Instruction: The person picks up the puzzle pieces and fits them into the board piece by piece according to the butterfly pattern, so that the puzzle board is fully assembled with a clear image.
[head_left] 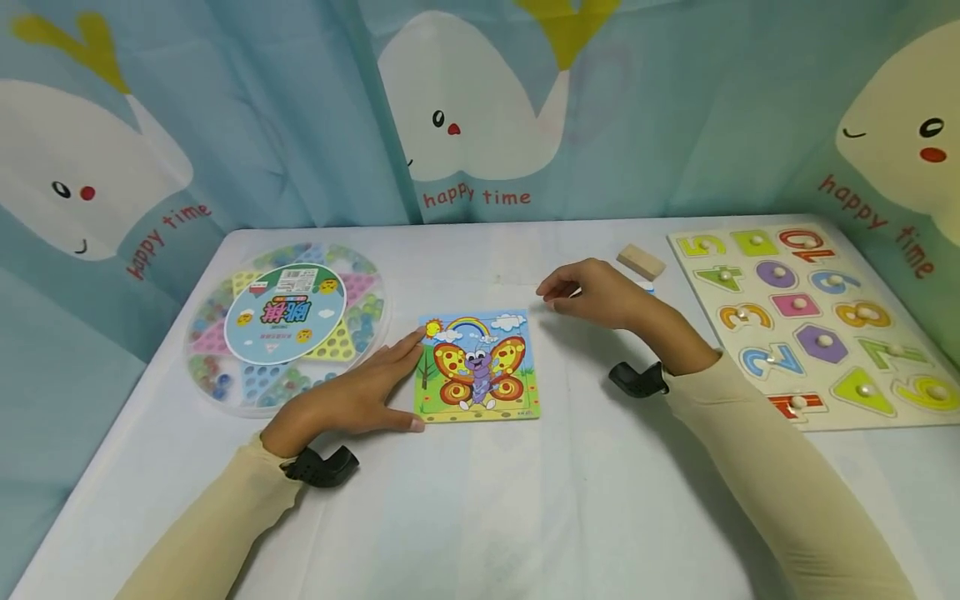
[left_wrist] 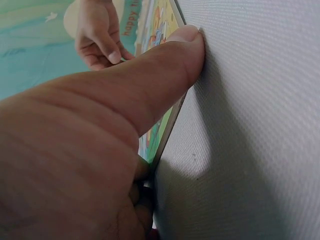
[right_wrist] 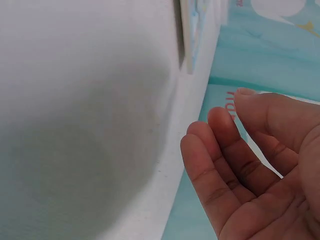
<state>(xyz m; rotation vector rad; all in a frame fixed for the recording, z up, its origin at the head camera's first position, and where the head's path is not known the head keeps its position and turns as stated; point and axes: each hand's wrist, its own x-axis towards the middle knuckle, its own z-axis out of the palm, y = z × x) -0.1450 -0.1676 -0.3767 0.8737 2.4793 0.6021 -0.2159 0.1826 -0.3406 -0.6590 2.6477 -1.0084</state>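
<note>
A square butterfly jigsaw puzzle (head_left: 477, 367) lies flat on the table, its picture complete across the board. My left hand (head_left: 360, 385) rests at the puzzle's left side, fingers stretched toward the upper left corner and thumb at the lower left one. In the left wrist view the thumb (left_wrist: 165, 70) lies along the puzzle's edge (left_wrist: 172, 117). Above the table, just right of the puzzle's upper right corner, hovers my right hand (head_left: 596, 293). Its fingers bend loosely with nothing between them, as the right wrist view shows (right_wrist: 250, 165), apart from the puzzle (right_wrist: 188, 40).
To the left is a round Chinese checkers set (head_left: 285, 321) with marbles around it. A number-and-shape peg board (head_left: 813, 325) lies at the right. Behind my right hand sits a small wooden block (head_left: 641, 262), with a partly hidden blue-and-white item (head_left: 647, 287) beside it.
</note>
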